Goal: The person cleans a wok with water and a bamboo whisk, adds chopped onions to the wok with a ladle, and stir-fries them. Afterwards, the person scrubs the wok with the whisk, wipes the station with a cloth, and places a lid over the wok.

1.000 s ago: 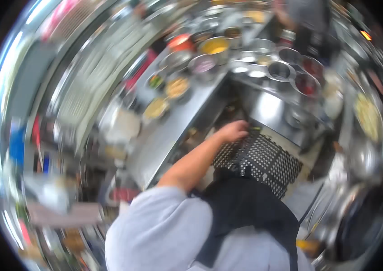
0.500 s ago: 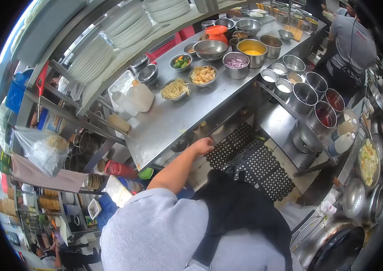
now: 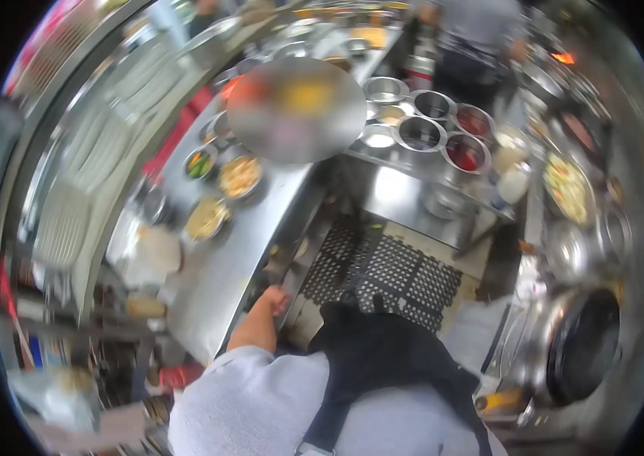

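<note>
My left hand (image 3: 276,299) hangs low beside the front edge of the steel counter (image 3: 223,281); its fingers look curled but are blurred, and nothing can be made out in them. My right hand is out of the frame. On the counter are a bowl of pale strips (image 3: 206,218), a bowl of light-brown pieces (image 3: 240,176) and a small bowl of green and orange vegetables (image 3: 200,163). Steel pots, among them one with red sauce (image 3: 466,152) and one with white contents (image 3: 377,136), stand on the side shelf.
A black perforated mat (image 3: 405,273) lies on the floor ahead. On the right are a large dark wok (image 3: 584,346), a pan of chopped vegetables (image 3: 567,188) and a flame (image 3: 563,58). A person in grey (image 3: 481,30) stands beyond the pots. Stacked plates (image 3: 71,220) fill the left shelf.
The view has swung, and the counter and pots now appear further left. My left hand has moved lower and left in the frame, nearer to my body.
</note>
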Tool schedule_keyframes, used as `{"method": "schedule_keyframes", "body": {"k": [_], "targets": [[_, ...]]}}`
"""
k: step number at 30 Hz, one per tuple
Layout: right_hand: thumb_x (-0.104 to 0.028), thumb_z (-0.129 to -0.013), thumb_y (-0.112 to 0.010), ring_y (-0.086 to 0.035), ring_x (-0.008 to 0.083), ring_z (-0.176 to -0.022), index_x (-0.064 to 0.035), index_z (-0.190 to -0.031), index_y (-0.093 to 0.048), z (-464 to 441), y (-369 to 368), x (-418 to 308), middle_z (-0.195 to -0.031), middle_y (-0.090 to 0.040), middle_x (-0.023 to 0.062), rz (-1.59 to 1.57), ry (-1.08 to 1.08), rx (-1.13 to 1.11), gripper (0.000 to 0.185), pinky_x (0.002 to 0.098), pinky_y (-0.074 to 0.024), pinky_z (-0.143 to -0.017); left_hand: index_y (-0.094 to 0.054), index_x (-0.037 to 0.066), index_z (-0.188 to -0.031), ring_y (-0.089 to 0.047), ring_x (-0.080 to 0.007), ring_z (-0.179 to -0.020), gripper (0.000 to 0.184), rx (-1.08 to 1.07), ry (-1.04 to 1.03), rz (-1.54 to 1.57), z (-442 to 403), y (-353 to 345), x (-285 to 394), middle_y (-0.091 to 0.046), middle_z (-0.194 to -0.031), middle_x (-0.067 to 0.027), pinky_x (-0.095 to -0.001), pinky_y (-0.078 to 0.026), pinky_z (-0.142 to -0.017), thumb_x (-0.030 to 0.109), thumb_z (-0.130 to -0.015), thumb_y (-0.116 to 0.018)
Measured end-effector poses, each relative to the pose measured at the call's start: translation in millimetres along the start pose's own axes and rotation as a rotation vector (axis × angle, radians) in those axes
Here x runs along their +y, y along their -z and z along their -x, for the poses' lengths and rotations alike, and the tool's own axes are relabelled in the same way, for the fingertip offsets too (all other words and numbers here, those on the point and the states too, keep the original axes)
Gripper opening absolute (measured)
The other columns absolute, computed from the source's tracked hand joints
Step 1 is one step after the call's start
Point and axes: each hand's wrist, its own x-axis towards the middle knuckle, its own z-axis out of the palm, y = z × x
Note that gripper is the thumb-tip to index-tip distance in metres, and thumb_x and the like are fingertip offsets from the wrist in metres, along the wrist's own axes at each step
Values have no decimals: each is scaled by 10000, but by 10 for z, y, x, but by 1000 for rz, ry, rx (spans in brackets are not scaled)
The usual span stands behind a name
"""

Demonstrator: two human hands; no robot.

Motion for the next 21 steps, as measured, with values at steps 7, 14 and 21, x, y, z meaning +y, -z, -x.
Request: {"method": "schedule_keyframes", "body": {"k": [7,14,21], "targets": [[-376,-925,-676,-684,223,-783,23,-1037,-672,852,-242,1613,-929,-688,130,-753,135,306,415,359,-561,-695,-626,72,-889,-584,-251,-533,77,-385,168,-462,-555,-778,1153,-609,-719,-117,-408,-458,-435,85,-868,-553],[-130,-922,-604,-573,191,-626,-55,-1166,-500,1594,-387,659,-813,-560,88,-767,106,709,276,360,-455,-482,-593,201,-901,-585,-234,-692,38,-1355,326,-262,-1843,-1954,3573,-582,-778,-35,-387,-481,-611,233,-898,-573],[23,-828,-567,-515,170,-511,-117,-1212,-496,2817,-1224,443,-677,-511,55,-1459,677,528,414,310,-401,-417,-439,157,-1364,-637,-299,-1016,467,-592,-607,-608,-441,-3175,4488,-611,-1218,-148,-442,-529,-785,125,-918,-576]]}}
